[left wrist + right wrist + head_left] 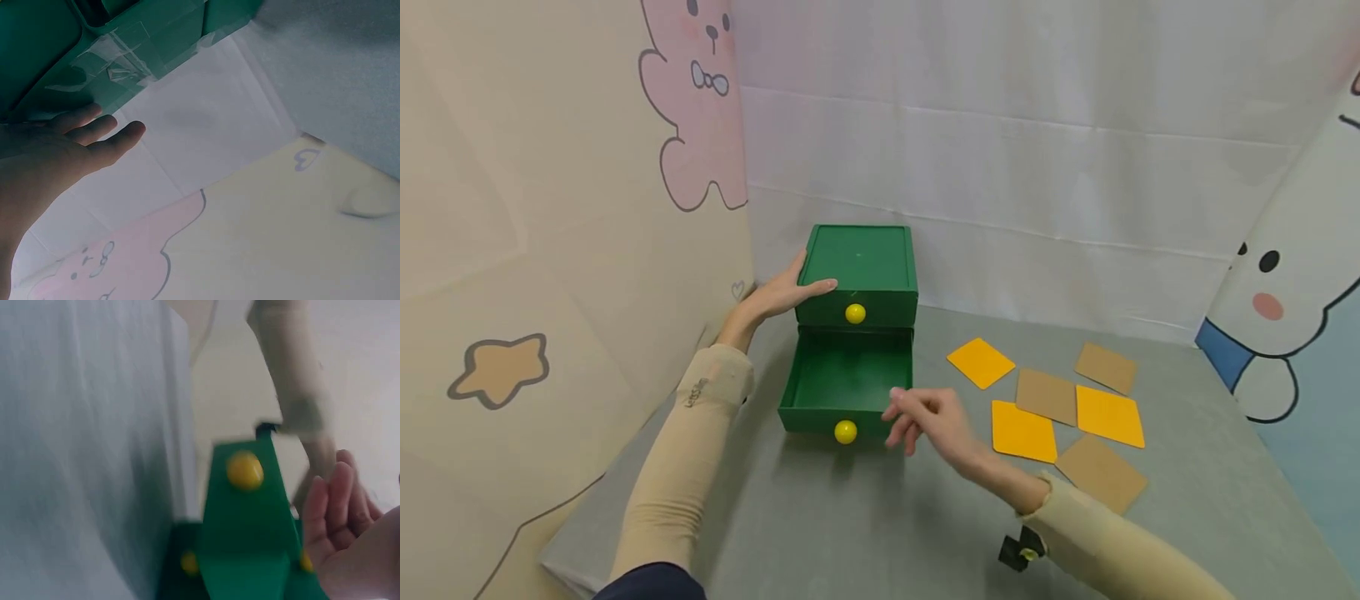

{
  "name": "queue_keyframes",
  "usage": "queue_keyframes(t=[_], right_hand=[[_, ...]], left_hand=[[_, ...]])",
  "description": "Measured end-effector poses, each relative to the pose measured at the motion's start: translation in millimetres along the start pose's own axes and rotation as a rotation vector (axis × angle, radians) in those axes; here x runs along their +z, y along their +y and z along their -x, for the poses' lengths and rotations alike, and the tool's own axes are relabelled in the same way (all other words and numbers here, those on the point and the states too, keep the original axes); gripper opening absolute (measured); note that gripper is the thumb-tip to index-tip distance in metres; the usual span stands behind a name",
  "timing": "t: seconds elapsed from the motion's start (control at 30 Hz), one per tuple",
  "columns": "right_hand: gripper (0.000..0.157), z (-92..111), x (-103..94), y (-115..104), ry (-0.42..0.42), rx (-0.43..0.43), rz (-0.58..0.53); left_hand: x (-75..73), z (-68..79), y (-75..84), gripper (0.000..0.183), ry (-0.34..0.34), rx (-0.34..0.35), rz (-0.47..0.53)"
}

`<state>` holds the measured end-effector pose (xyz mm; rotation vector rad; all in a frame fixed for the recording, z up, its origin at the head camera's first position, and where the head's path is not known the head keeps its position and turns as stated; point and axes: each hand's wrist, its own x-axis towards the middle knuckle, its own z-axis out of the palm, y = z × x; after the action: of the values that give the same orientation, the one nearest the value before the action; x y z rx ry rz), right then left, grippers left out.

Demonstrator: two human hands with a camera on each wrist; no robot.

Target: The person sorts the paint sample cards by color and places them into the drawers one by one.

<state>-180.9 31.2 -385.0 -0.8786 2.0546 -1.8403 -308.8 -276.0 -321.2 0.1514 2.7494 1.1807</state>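
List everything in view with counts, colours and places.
Drawer unit: one, green, on table
Open drawer: one, green, in unit
Knobs: three, yellow, on drawer fronts
Cards: six, three yellow, three brown, right of unit
Clear tape: count unclear, on unit
Table: one, grey, below
Curtain: one, white, behind
Cartoon panels: two, multicoloured, left and right
Sleeves: two, cream, left and right
Wrist devices: two, black, by sleeves
Left grip: one, on unit's left edge
Right grip: one, by drawer's right corner
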Motion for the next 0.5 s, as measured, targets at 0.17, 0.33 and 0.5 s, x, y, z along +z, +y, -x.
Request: queue_keyframes(t=[0.17,0.33,0.5], right_hand=[[0.032,-29,-66.4,22,0.294,-0.202,0.075],[0.031,-62,-125.4,76,0.428,-0.079,0.463],[0.062,-71,-151.0,114,0.23,0.198,0.883]], left_hand=[[-2.6,-0.1,-2.4,0.103,0.007,0.014,0.008],[-6.5,1.6,-2.9,0.102,0.03,0.01,-0.002],[-7.4,5.2,-3.5,0.103,0.017,-0.015,-0.025]])
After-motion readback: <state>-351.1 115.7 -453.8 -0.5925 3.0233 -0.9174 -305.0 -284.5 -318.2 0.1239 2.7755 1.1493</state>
